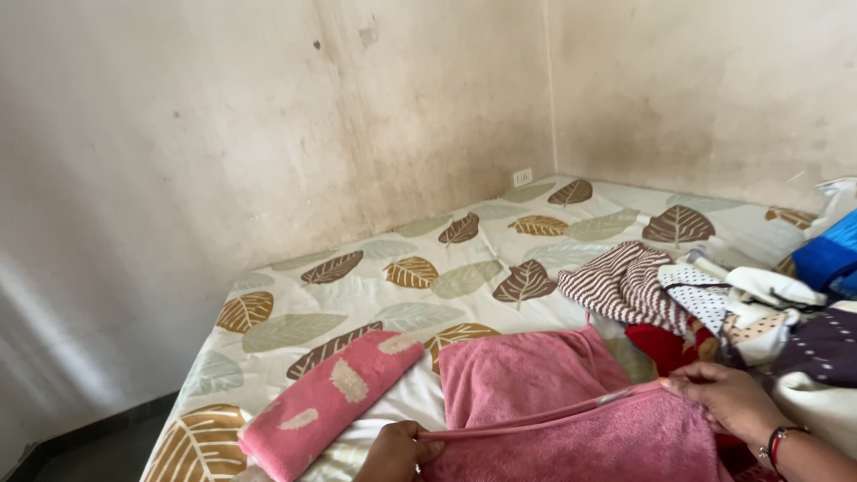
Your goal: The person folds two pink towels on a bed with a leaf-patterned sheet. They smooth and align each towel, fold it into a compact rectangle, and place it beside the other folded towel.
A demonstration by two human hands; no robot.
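Leaf-print bedsheet (295, 332): my left hand (399, 452) and right hand (725, 398) pinch pink towel (544, 393) edge taut (folded pink towel (326, 403) beside).

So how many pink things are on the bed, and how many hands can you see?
Pink towel held stretched between the hands: 1
Pink folded cloth with pale leaf shapes: 1
Hands, left hand and right hand, each pinching the towel's edge: 2
Total: 4
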